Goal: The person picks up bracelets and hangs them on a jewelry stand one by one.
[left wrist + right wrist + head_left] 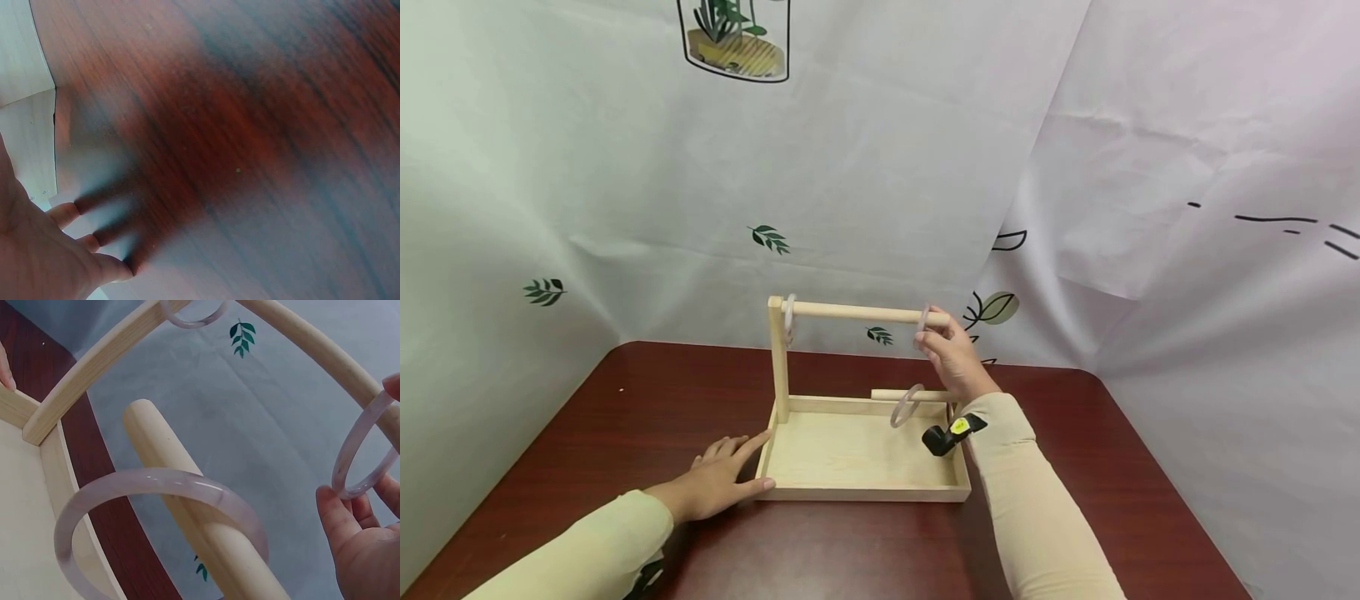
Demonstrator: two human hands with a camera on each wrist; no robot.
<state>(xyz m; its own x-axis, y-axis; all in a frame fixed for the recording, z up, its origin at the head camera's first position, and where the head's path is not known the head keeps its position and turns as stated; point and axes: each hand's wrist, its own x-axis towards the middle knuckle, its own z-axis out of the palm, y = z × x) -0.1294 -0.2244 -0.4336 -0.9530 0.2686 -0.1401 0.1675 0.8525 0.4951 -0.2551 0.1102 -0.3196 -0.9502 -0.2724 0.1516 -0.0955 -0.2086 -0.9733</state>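
Observation:
A wooden stand has a shallow tray [857, 494], a left post [778, 367], an upper rod [850, 312] and a shorter lower rod [156, 434]. Near the upper rod's right end, my right hand [953, 354] pinches a pale lilac bangle [354, 440] that encircles the rod. Another bangle [789, 321] hangs on that rod beside the post. A third bangle [150, 479] hangs round the lower rod. At the tray's left front corner rests my left hand [711, 483], its thumb and index finger extended against the wood; part of it shows in the left wrist view.
The stand sits on a dark red-brown wooden table [842, 550]. Behind and beside the table hangs a white cloth [880, 167] with leaf prints. A black wrist camera [946, 437] on the right sleeve hangs over the tray's right side.

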